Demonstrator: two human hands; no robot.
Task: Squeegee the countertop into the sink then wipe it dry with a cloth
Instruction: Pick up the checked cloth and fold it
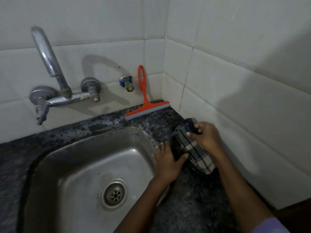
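Observation:
An orange squeegee [144,100] with a grey blade leans against the back wall, its blade resting on the dark speckled countertop [151,121] in the corner. A dark checked cloth [186,145] lies on the counter strip right of the steel sink [70,169]. My right hand [206,137] pinches the cloth's far end beside the right wall. My left hand [168,161] lies flat at the sink's right rim, its thumb pressing the cloth's near side.
A chrome wall tap [55,91] with a tall spout hangs over the sink's back left. A small blue-ringed valve [127,83] sticks out of the tiles beside the squeegee handle. White tiled walls [235,91] close the corner at the back and right.

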